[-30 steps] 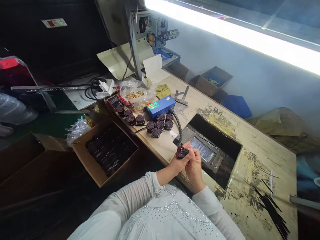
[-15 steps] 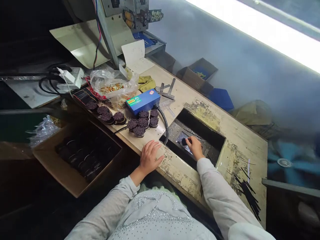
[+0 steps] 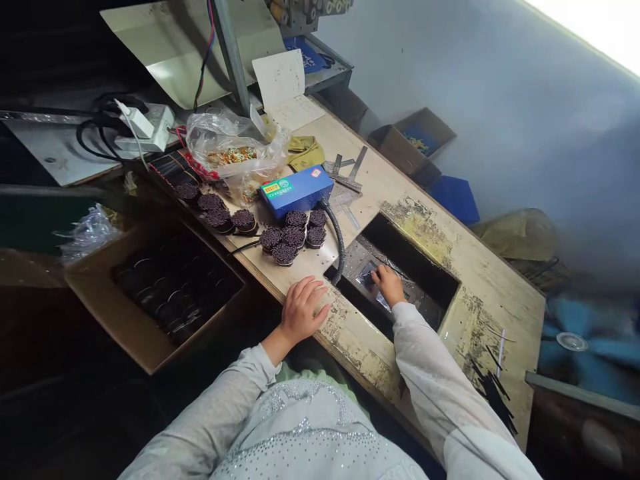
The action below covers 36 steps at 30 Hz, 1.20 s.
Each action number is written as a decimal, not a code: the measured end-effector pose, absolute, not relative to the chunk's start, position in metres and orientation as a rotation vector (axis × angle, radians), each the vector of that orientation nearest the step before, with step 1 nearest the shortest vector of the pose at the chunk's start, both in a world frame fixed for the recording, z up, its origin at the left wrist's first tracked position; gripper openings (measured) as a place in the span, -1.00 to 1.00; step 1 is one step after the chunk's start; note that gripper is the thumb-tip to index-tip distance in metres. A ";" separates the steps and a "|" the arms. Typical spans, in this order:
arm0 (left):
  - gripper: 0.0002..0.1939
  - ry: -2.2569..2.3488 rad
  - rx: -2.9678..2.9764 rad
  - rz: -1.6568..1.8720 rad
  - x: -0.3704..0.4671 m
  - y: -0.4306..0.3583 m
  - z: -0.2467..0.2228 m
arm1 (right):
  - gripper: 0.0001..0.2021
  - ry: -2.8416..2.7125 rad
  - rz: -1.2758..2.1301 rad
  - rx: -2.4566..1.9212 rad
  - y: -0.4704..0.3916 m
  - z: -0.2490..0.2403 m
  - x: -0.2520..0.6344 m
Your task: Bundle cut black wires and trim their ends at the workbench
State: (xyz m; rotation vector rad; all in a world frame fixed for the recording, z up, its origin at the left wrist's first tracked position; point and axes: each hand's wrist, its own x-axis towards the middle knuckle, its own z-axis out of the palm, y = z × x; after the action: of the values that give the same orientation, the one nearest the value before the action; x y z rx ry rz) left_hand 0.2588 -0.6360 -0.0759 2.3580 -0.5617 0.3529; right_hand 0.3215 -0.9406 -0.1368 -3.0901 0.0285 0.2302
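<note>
My two hands are working apart now, no longer meeting around the slim bundle of thin black wires with reddish ends as they were a second ago. My left hand (image 3: pixel 304 311) is lying palm down on the near edge of the worn pale wooden bench (image 3: pixel 357 333), its fingers slightly spread, much as half a second ago. My right hand (image 3: pixel 390 285) is reaching into the dark rectangular recess (image 3: pixel 415 250), its fingers curling narrowly together above the shiny silver rectangular panel (image 3: pixel 367 273). Half a second ago a dark end was showing beside those fingertips; now my fingers are hiding whatever they may be holding, so I cannot tell whether the bundle is there, or how its long axis is pointing. The panel's long axis is slanting from just beyond my right fingertips back toward my right wrist side. Ahead of my left hand, a cluster of round dark wire bundles (image 3: pixel 293 236) is standing on end, long axes upright, cut ends facing up. Behind them a blue oblong box (image 3: pixel 296 191) is sitting, its ribbed black hose (image 3: pixel 340 240) curving down between my hands toward the recess.
</note>
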 end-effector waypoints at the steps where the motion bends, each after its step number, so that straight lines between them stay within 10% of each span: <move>1: -0.66 -0.558 2.360 0.346 0.259 -0.636 -0.076 | -0.74 0.031 0.234 -3.092 -0.940 -0.137 0.322; 36: -0.69 -0.613 2.244 0.338 0.268 -0.641 -0.062 | -0.54 0.636 -0.404 -2.297 -1.013 -0.031 0.230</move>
State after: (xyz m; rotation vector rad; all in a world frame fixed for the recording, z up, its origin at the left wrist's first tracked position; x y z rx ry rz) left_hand 0.2675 -0.6407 -0.0618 2.2441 -0.6134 0.3375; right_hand 0.2303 -1.0131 -0.0311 -2.2972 0.6360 -0.4035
